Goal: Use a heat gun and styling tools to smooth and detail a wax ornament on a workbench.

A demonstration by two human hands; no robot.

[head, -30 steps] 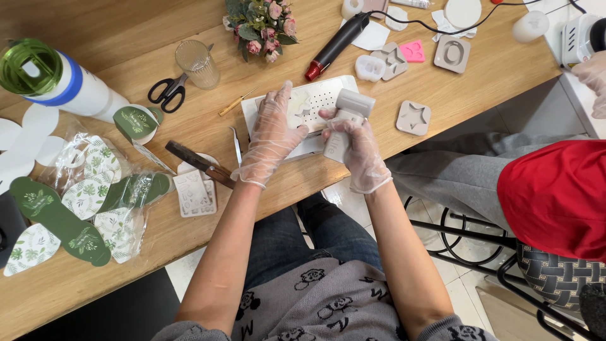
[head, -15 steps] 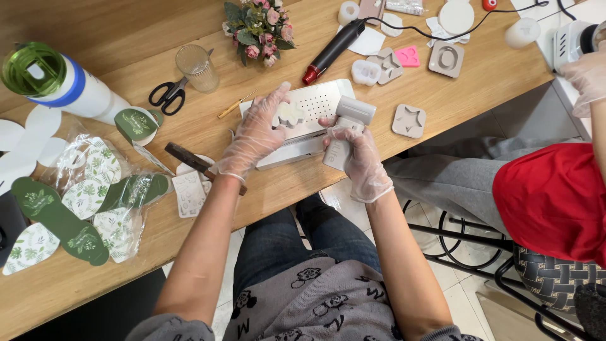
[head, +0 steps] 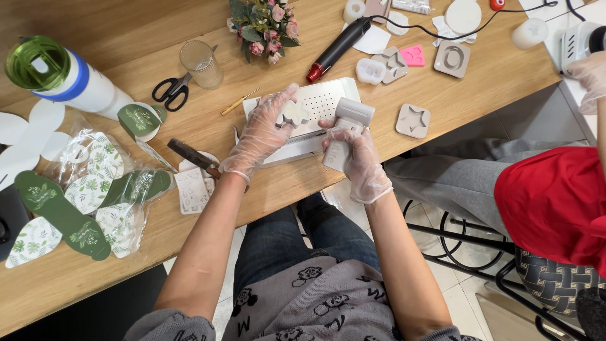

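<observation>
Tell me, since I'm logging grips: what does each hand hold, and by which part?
The left hand pinches a small white cast piece by its edge. The right hand wraps the lower body of a white handheld tool.

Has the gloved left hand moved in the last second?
Yes. The gloved left hand slid from the near left edge of the white perforated tray up onto it, now holding a small white moulded piece.
</observation>
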